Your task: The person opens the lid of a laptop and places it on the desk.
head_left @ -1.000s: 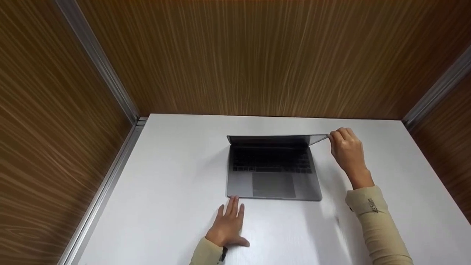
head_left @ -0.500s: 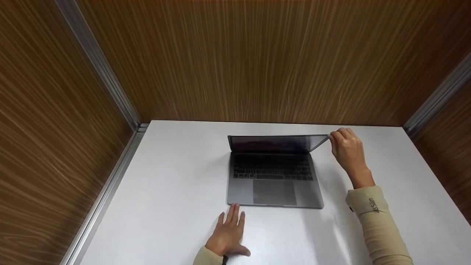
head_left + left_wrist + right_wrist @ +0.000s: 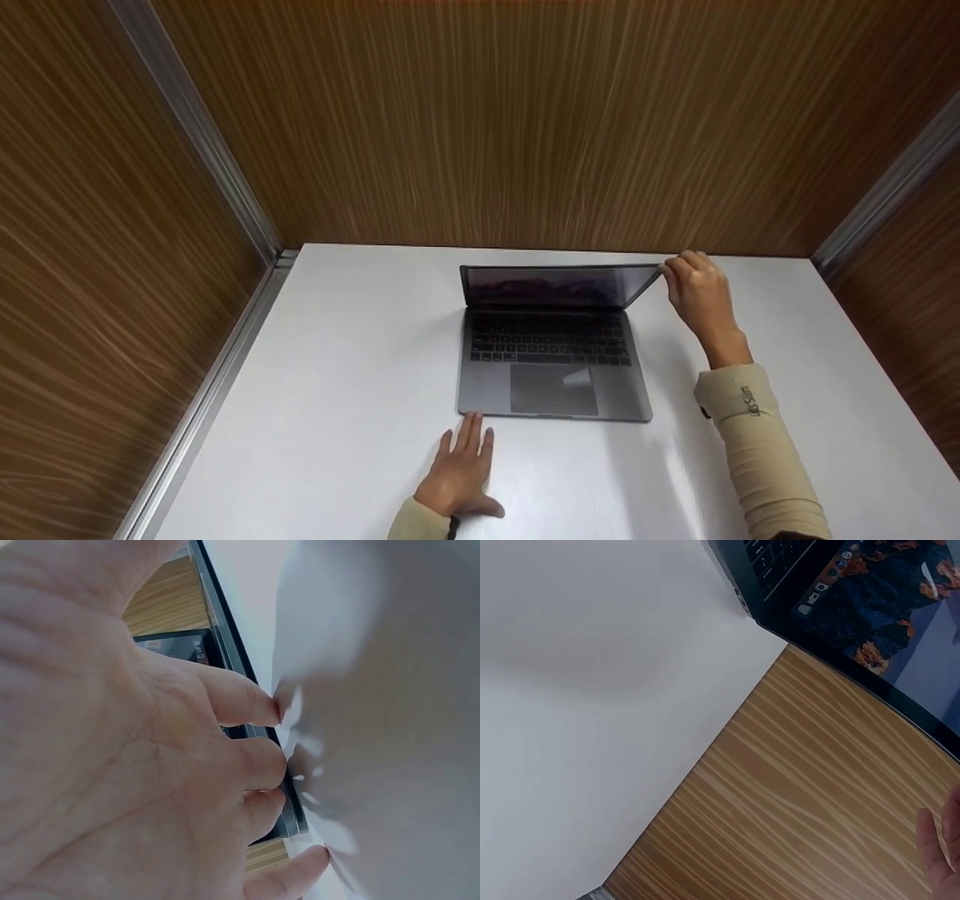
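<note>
Tilting dark-framed lid [image 3: 546, 286] of grey metal laptop [image 3: 484, 390] further back, right hand [image 3: 697, 291] is pinching its corner: opening is widening. Left hand [image 3: 459, 471] is resting, fingers apart, laptop just ahead.

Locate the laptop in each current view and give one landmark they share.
Head: the laptop, just right of and below center.
Left wrist: laptop slanting down through the middle, partly behind the left hand.
Right wrist: laptop, top right corner, cut off by the frame.
Shared landmark: the wood-grain wall.
</note>
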`<state>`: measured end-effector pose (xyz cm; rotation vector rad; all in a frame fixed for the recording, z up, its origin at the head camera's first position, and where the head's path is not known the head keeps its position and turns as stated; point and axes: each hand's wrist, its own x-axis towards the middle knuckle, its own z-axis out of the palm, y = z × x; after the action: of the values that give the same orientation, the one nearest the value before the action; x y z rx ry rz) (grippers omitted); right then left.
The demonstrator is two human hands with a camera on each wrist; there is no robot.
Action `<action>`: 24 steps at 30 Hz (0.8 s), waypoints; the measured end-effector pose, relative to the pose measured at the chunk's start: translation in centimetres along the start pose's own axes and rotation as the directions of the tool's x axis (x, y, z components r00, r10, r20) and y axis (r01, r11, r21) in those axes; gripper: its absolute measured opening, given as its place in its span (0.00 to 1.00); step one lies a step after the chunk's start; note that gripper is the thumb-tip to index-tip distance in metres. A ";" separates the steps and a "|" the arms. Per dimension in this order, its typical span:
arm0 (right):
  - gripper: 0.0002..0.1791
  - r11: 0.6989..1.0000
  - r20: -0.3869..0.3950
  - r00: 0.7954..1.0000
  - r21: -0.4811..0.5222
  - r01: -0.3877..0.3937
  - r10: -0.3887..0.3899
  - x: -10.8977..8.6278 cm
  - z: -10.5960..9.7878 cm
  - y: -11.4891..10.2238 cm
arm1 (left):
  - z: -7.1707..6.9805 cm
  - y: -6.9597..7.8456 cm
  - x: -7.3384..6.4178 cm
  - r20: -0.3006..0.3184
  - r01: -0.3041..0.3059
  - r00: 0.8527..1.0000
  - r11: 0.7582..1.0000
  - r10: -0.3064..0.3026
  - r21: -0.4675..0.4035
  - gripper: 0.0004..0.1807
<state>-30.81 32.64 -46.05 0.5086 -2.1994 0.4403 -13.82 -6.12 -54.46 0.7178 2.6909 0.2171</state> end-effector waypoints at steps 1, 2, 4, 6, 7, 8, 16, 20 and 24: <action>0.06 1.000 0.002 1.000 0.000 -0.002 0.002 0.0 0.1 0.1 | 0.0 0.0 0.0 0.001 0.002 1.000 1.000 -0.002 -0.002 0.64; 0.05 1.000 0.002 1.000 0.001 -0.006 0.006 0.0 0.2 0.1 | 0.0 0.0 0.0 0.002 0.004 1.000 1.000 -0.004 -0.004 0.64; 0.05 1.000 0.003 1.000 0.004 -0.011 0.011 0.1 0.4 0.2 | -0.1 0.0 0.1 -0.001 0.005 1.000 1.000 -0.005 -0.008 0.64; 0.06 1.000 0.002 1.000 0.011 -0.011 0.011 0.4 0.5 0.4 | -0.2 -0.1 0.3 -0.008 0.002 1.000 1.000 -0.002 0.009 0.64; 0.07 1.000 0.000 1.000 0.015 -0.012 0.012 0.6 0.5 0.4 | -0.3 -0.1 0.4 -0.010 0.002 1.000 1.000 -0.002 0.017 0.64; 0.07 1.000 -0.002 1.000 0.018 -0.014 0.014 0.8 0.6 0.5 | -0.4 -0.1 0.5 -0.013 0.001 1.000 1.000 -0.001 0.027 0.64; 0.07 0.999 0.016 0.999 0.004 -0.037 0.037 1.8 0.5 0.8 | -0.7 -0.1 1.1 -0.011 0.003 1.000 0.999 -0.002 0.038 0.64; 0.08 0.999 0.036 0.998 0.006 -0.042 0.042 2.3 0.2 1.1 | -0.8 0.0 1.2 -0.012 0.005 1.000 1.000 -0.004 0.028 0.64; 0.09 0.998 0.058 0.997 0.001 -0.055 0.055 2.7 -0.1 1.3 | -0.8 0.3 1.2 -0.009 0.001 1.000 0.999 0.000 0.038 0.64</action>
<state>-32.91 33.23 -44.04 0.4681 -2.2730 0.4632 -14.99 -5.30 -53.99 0.7289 2.7103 0.1705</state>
